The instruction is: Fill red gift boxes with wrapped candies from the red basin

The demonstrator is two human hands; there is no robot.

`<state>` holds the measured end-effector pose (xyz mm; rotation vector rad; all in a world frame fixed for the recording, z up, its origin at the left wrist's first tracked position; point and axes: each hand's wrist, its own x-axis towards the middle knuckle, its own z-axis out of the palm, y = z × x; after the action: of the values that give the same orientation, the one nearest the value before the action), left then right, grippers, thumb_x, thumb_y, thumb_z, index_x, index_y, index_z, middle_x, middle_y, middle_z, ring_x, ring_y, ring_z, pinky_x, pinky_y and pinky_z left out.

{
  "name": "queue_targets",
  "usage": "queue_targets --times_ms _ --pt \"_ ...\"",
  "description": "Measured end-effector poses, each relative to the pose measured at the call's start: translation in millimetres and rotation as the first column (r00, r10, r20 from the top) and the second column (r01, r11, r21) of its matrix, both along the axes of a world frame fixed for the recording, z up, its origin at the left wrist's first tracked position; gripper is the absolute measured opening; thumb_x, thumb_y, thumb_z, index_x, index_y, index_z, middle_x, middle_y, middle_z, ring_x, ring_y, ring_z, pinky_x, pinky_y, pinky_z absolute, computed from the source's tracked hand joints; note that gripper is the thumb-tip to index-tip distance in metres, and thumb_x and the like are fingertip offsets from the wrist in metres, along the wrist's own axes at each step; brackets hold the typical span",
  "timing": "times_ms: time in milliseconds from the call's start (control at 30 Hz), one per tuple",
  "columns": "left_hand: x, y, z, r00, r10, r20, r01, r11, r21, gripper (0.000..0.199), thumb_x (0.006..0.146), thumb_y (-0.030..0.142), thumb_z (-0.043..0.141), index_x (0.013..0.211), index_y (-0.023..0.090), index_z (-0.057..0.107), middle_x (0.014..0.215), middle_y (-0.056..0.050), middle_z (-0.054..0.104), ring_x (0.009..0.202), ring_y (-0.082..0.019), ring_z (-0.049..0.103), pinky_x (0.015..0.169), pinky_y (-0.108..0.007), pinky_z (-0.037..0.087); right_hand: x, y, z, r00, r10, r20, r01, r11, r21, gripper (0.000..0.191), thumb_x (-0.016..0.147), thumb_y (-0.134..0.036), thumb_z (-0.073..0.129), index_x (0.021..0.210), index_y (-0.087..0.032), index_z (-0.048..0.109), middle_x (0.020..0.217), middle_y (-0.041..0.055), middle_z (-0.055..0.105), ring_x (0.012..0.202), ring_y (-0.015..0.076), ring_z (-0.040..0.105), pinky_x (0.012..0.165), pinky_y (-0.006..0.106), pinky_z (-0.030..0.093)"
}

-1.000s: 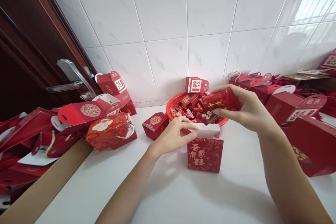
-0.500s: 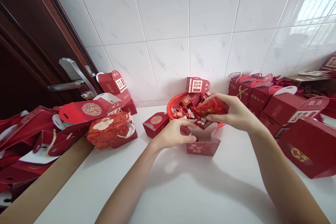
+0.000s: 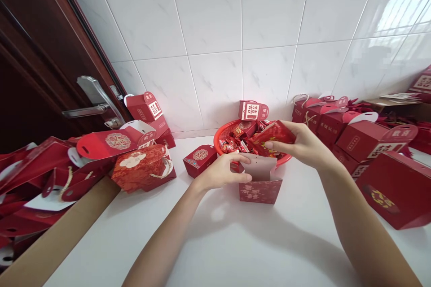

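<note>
On the white surface in front of me stands an open red gift box [image 3: 260, 191] with a grey inside and a floral pattern on its front. My left hand [image 3: 226, 171] grips its left side by the rim, thumb in front and fingers behind. Just above and behind the opening, my right hand [image 3: 301, 144] pinches a shiny red packet [image 3: 274, 138] with gold print. Behind the box, an orange-red plastic basket [image 3: 219, 134] holds several wrapped candies [image 3: 232, 144]. The bottom of the gift box is hidden from me.
A closed small red box [image 3: 201, 160] lies left of the basket; another red box [image 3: 253, 110] is behind it against the tiled wall [image 3: 215, 85]. Red boxes pile up at left [image 3: 141, 168] and right [image 3: 367, 139]. A door handle [image 3: 90, 110] is at upper left.
A dark red printed piece that showed below the packet in my right hand is no longer visible. The packet has tilted and stays above the box. My left hand has hardly moved.
</note>
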<state>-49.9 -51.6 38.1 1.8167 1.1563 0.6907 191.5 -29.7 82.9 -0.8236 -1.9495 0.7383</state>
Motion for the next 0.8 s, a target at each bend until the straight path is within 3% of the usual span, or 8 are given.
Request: queue_targets --times_ms 167,333,500,633,800 --pt "-0.9 1.7 -1.0 0.999 -0.031 0.011 0.031 0.999 0.012 0.043 0.071 0.038 0.082 0.109 0.02 0.072 0.134 -0.008 0.064 0.12 -0.029 0.06 0.099 -0.037 0.049 3.8 -5.5 4.3 0.988 0.152 -0.037 -0.156 0.975 -0.159 0.034 0.085 -0.047 0.07 0.104 -0.019 0.072 0.095 0.0073 0.074 0.085 0.0242 0.069 0.07 0.035 0.057" --pt "-0.7 2.8 -1.5 0.999 -0.045 0.025 0.045 0.999 0.007 0.043 0.072 0.036 0.082 0.11 0.019 0.072 0.132 -0.01 0.064 0.11 -0.027 0.064 0.096 -0.038 0.049 0.3 -6.3 4.8 0.988 0.154 -0.019 -0.154 0.963 -0.22 0.034 0.081 -0.048 0.074 0.097 -0.019 0.071 0.093 0.0069 0.073 0.084 0.0235 0.069 0.067 0.033 0.056" --pt "-1.4 3.8 -3.3 0.995 -0.081 0.056 0.081 0.997 0.003 0.038 0.073 0.035 0.082 0.106 0.018 0.073 0.114 -0.008 0.071 0.106 -0.026 0.065 0.094 -0.037 0.049 0.0 -4.2 2.0 0.984 0.173 -0.036 -0.176 0.94 -0.292 0.028 0.076 -0.04 0.078 0.089 -0.018 0.065 0.089 0.0058 0.071 0.081 0.0223 0.069 0.066 0.033 0.056" --pt "-0.4 3.3 -3.2 0.99 -0.106 0.096 0.107 0.994 -0.002 0.037 0.075 0.032 0.081 0.109 0.02 0.073 0.117 -0.006 0.072 0.109 -0.026 0.065 0.094 -0.036 0.05 -1.6 -1.4 -5.7 0.98 0.197 0.034 -0.186 0.96 -0.208 0.025 0.075 -0.031 0.076 0.092 -0.02 0.061 0.096 0.0053 0.068 0.086 0.0222 0.068 0.065 0.031 0.054" --pt "-1.8 4.5 -5.5 0.98 -0.123 0.156 0.13 0.991 -0.035 0.049 0.074 0.033 0.083 0.12 0.022 0.07 0.124 -0.007 0.072 0.111 -0.027 0.066 0.096 -0.037 0.051 -7.8 -2.3 -10.1 0.981 0.146 0.128 -0.138 0.988 -0.07 0.023 0.078 -0.027 0.069 0.099 -0.022 0.062 0.108 0.0068 0.067 0.102 0.0249 0.065 0.08 0.036 0.054"
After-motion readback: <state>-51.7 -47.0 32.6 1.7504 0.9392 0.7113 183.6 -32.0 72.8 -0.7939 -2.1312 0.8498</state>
